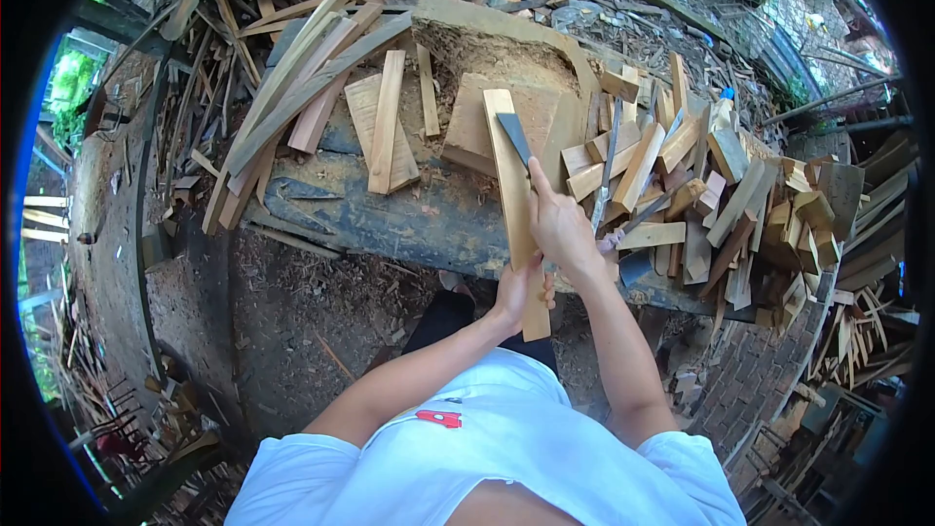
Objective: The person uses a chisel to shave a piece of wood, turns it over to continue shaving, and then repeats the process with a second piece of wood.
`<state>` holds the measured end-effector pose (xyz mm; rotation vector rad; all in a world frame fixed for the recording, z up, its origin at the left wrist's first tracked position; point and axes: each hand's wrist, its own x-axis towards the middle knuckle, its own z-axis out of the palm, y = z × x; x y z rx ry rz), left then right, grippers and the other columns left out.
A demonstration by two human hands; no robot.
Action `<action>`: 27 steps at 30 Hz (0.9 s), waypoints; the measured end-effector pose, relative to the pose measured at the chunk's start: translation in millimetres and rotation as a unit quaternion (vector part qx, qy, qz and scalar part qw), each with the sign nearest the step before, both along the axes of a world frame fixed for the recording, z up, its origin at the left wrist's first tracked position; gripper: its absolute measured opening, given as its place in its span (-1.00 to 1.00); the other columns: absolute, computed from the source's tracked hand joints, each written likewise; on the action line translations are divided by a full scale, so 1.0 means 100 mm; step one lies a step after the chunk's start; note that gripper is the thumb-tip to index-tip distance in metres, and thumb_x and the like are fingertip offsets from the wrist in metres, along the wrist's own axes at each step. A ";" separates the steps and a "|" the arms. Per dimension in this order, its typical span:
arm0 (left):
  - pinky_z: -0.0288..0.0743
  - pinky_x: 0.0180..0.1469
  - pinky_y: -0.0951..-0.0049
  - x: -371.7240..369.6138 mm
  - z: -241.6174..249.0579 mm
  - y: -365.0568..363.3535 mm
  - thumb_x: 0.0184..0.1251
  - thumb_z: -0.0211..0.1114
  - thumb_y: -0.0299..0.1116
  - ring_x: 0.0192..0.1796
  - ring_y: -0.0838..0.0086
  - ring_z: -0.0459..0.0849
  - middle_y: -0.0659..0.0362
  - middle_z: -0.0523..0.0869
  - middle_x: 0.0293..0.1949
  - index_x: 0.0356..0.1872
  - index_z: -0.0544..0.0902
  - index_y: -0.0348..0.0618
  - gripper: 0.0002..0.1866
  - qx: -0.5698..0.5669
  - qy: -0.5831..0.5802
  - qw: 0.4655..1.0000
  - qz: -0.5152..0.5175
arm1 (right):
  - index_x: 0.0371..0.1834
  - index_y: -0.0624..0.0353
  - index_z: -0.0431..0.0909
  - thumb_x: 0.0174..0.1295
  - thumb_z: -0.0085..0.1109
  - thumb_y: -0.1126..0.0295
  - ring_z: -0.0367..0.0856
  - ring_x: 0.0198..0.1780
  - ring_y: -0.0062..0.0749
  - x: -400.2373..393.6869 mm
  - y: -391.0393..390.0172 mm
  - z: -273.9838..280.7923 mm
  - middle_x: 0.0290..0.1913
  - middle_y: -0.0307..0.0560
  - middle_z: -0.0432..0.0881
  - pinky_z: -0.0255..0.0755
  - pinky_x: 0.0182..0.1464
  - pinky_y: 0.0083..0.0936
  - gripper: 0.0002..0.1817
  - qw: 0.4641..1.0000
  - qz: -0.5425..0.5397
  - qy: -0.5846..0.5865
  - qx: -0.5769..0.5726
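A long pale wooden strip (508, 190) slants up from my lap, its far end lying over a wooden block (473, 127). My left hand (518, 292) is wrapped round the strip near its lower end. In my right hand (563, 226) is a chisel (514, 136) with a dark, flared blade. The index finger stretches along the tool toward the blade, which lies over the upper face of the strip. The chisel's handle is hidden in my fist.
A worn bench (390, 224) runs across in front of me. Cut wood pieces (726, 185) are heaped on its right side, with long metal tools (608, 161) beside them. Long slats (312, 83) lean at the left. A hollowed stump (506, 34) stands behind the block.
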<state>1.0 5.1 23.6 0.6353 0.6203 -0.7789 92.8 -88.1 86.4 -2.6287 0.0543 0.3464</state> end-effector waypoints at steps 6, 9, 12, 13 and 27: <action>0.49 -0.47 0.36 0.00 0.02 0.01 0.47 0.11 -0.06 -0.55 0.42 0.52 0.15 0.47 -0.48 0.07 0.39 -0.04 -0.65 0.002 -0.006 1.000 -0.005 | 0.44 0.05 0.26 0.43 -0.13 0.20 0.65 -0.28 0.39 0.36 -0.02 -0.21 -0.38 0.44 0.64 0.51 -0.16 0.15 -0.47 0.999 -0.008 -0.026 0.041; 0.48 -0.46 0.37 0.01 0.01 0.02 0.47 0.11 -0.07 -0.53 0.41 0.53 0.14 0.47 -0.48 0.09 0.38 -0.04 -0.65 -0.008 -0.009 1.000 -0.006 | 0.45 0.04 0.24 0.43 -0.14 0.20 0.65 -0.28 0.39 0.14 -0.02 -0.10 -0.38 0.44 0.64 0.51 -0.16 0.15 -0.47 0.999 0.000 -0.017 0.031; 0.49 -0.46 0.36 -0.01 -0.02 0.05 0.47 0.10 -0.09 -0.53 0.41 0.53 0.14 0.47 -0.47 0.05 0.39 -0.04 -0.68 -0.018 -0.015 1.000 -0.004 | 0.47 0.01 0.22 0.43 -0.13 0.19 0.65 -0.27 0.38 0.20 -0.01 -0.16 -0.38 0.43 0.65 0.51 -0.17 0.15 -0.45 1.000 0.002 0.000 0.030; 0.49 -0.46 0.36 -0.01 0.00 0.06 0.47 0.10 -0.09 -0.53 0.41 0.53 0.14 0.47 -0.47 0.05 0.39 -0.04 -0.68 -0.018 -0.014 1.000 -0.004 | 0.48 0.00 0.20 0.43 -0.12 0.19 0.66 -0.27 0.37 0.25 0.00 -0.19 -0.38 0.42 0.65 0.52 -0.18 0.16 -0.44 0.999 -0.002 -0.009 0.040; 0.50 -0.46 0.36 0.04 0.08 0.01 0.48 0.08 0.00 -0.53 0.41 0.53 0.15 0.49 -0.48 -0.14 0.38 -0.09 -0.65 0.017 -0.016 1.000 0.002 | 0.51 -0.01 0.15 0.46 -0.19 0.19 0.63 -0.18 0.35 0.27 0.14 -0.14 -0.27 0.44 0.64 0.45 -0.05 0.12 -0.44 1.000 -0.010 0.014 0.011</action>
